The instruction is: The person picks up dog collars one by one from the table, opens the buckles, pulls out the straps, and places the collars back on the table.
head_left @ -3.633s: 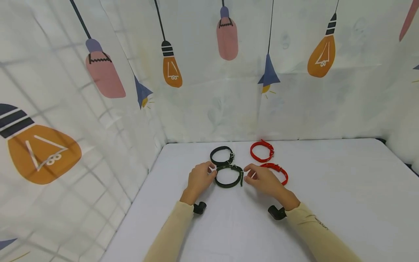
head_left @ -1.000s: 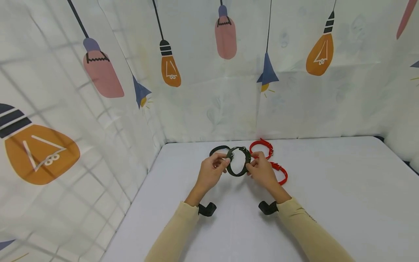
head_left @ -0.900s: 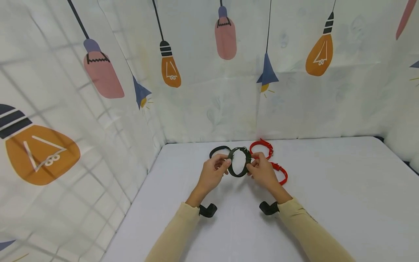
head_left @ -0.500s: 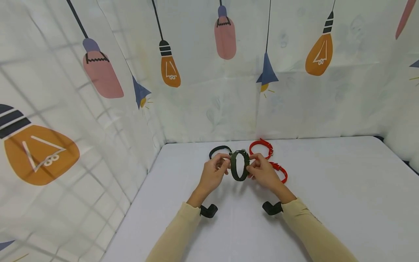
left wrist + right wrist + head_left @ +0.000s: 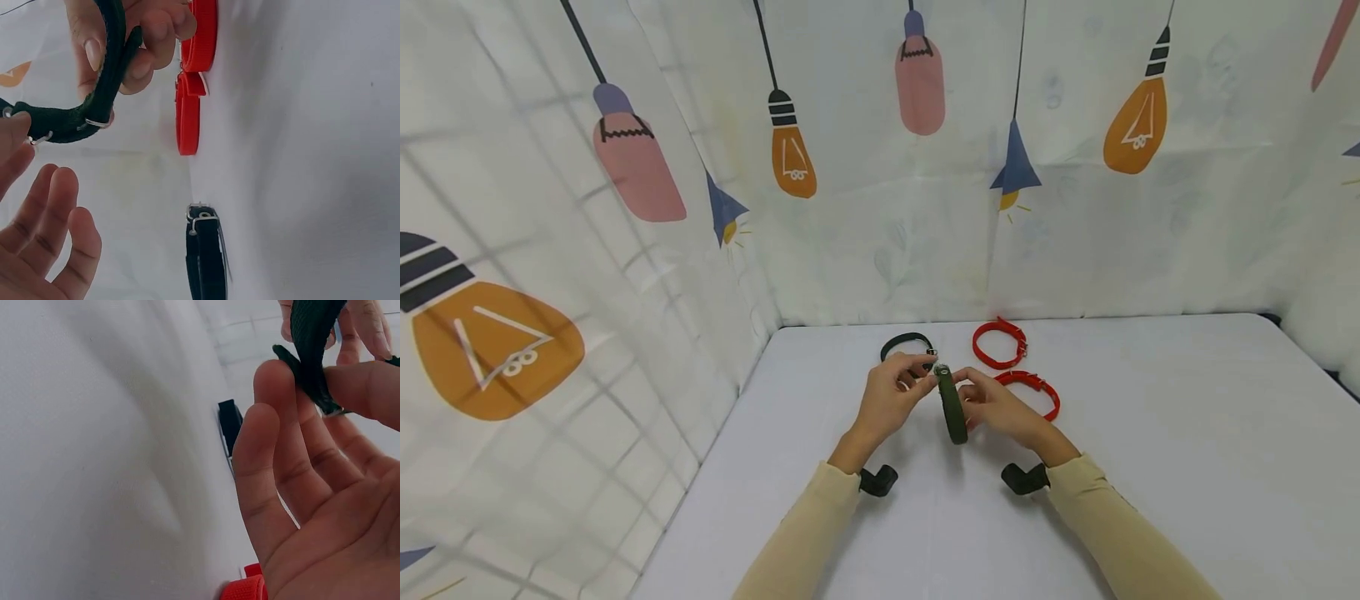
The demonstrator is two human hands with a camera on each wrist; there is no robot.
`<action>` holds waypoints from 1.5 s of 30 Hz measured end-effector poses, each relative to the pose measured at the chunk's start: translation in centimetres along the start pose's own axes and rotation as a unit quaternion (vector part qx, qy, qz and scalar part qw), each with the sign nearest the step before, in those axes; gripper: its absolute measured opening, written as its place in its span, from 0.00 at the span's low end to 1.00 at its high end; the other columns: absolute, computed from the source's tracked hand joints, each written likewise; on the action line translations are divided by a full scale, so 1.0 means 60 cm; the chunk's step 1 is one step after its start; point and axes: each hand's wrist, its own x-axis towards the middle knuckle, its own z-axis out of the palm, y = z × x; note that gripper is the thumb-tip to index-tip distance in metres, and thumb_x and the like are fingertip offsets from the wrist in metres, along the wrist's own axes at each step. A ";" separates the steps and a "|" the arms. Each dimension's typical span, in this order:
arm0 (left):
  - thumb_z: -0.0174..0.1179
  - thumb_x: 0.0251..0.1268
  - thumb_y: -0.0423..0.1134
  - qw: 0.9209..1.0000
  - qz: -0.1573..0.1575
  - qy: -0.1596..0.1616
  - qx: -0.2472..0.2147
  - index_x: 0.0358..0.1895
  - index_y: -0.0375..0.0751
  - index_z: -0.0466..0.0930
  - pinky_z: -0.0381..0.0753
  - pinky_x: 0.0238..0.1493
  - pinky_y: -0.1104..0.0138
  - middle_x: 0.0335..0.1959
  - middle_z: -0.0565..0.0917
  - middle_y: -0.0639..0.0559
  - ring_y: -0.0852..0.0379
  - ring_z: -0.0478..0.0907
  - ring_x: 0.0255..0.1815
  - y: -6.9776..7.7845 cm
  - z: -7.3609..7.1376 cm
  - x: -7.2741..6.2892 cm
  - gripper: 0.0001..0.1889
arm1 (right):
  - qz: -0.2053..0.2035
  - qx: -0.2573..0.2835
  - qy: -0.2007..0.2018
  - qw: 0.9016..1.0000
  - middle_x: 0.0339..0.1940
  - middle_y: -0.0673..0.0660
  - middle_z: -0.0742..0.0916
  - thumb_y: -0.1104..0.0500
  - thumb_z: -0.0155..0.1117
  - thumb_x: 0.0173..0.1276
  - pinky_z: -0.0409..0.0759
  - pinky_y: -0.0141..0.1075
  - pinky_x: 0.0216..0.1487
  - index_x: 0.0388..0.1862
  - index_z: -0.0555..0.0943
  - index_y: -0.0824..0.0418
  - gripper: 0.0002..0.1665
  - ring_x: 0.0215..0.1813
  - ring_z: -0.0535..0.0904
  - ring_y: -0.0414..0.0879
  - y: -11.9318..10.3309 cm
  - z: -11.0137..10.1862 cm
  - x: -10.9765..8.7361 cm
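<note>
Collar [image 5: 953,408], green, in left grip [image 5: 883,406], right grip [image 5: 1002,412], above table [image 5: 940,533]

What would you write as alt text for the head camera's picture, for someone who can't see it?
A person's left hand and right hand hold a looped dark green strap edge-on above a white table. A black strap and two red straps lie beyond. Behind is a pale backdrop with printed lamps.

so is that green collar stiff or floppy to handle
The green collar is probably bendy, since its band curves sharply. It looks light: the left hand and right hand merely pinch it aloft. Its loose tail may catch, sticking out.
</note>
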 end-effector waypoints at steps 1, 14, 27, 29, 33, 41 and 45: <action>0.70 0.66 0.44 1.000 0.003 -0.005 0.001 0.57 0.51 0.87 0.80 0.34 0.70 0.37 0.84 0.53 0.62 0.79 0.31 0.000 0.000 0.000 0.17 | -0.001 0.002 -0.006 1.000 0.51 0.65 0.87 0.60 0.56 0.78 0.83 0.44 0.49 0.65 0.69 0.56 0.19 0.43 0.85 0.53 0.001 0.000 -0.001; 0.68 0.68 0.44 0.997 0.037 -0.021 0.069 0.49 0.45 0.90 0.76 0.31 0.73 0.37 0.84 0.55 0.63 0.76 0.31 0.000 0.009 -0.004 0.12 | -0.042 0.004 -0.024 0.999 0.41 0.58 0.83 0.60 0.61 0.75 0.83 0.45 0.44 0.61 0.72 0.64 0.20 0.42 0.81 0.53 0.007 0.003 -0.006; 0.66 0.70 0.44 0.961 0.128 0.011 0.245 0.44 0.47 0.90 0.76 0.30 0.75 0.37 0.84 0.59 0.65 0.83 0.32 -0.001 0.010 -0.009 0.07 | -0.013 -0.001 -0.026 1.000 0.46 0.65 0.86 0.54 0.52 0.82 0.83 0.46 0.51 0.64 0.72 0.73 0.24 0.43 0.84 0.53 -0.013 -0.014 -0.019; 0.67 0.69 0.43 0.953 0.142 0.013 0.266 0.43 0.47 0.90 0.77 0.29 0.74 0.37 0.84 0.59 0.64 0.84 0.32 -0.003 0.009 -0.009 0.07 | -0.002 0.009 -0.009 1.000 0.44 0.64 0.86 0.52 0.48 0.84 0.83 0.44 0.50 0.61 0.73 0.74 0.25 0.42 0.83 0.53 -0.019 -0.019 -0.022; 0.66 0.70 0.44 0.938 0.161 0.008 0.306 0.43 0.48 0.90 0.79 0.30 0.74 0.37 0.84 0.60 0.66 0.85 0.32 -0.005 0.009 -0.009 0.07 | 0.012 0.015 0.034 0.999 0.39 0.60 0.86 0.48 0.45 0.85 0.82 0.38 0.45 0.58 0.76 0.73 0.28 0.42 0.82 0.55 -0.030 -0.030 -0.026; 0.66 0.70 0.44 0.917 0.206 0.020 0.340 0.41 0.48 0.89 0.77 0.24 0.75 0.36 0.87 0.59 0.67 0.81 0.24 0.005 0.009 -0.010 0.06 | 0.027 -0.113 0.080 0.990 0.34 0.54 0.86 0.44 0.63 0.75 0.77 0.39 0.45 0.50 0.84 0.63 0.23 0.42 0.78 0.48 -0.049 -0.030 -0.033; 0.66 0.70 0.44 0.927 0.202 0.023 0.314 0.42 0.47 0.89 0.79 0.26 0.75 0.36 0.90 0.58 0.67 0.84 0.27 0.008 0.010 -0.010 0.06 | -0.014 -0.134 0.089 0.987 0.33 0.58 0.85 0.48 0.63 0.76 0.77 0.39 0.45 0.48 0.85 0.62 0.18 0.41 0.78 0.49 -0.051 -0.032 -0.039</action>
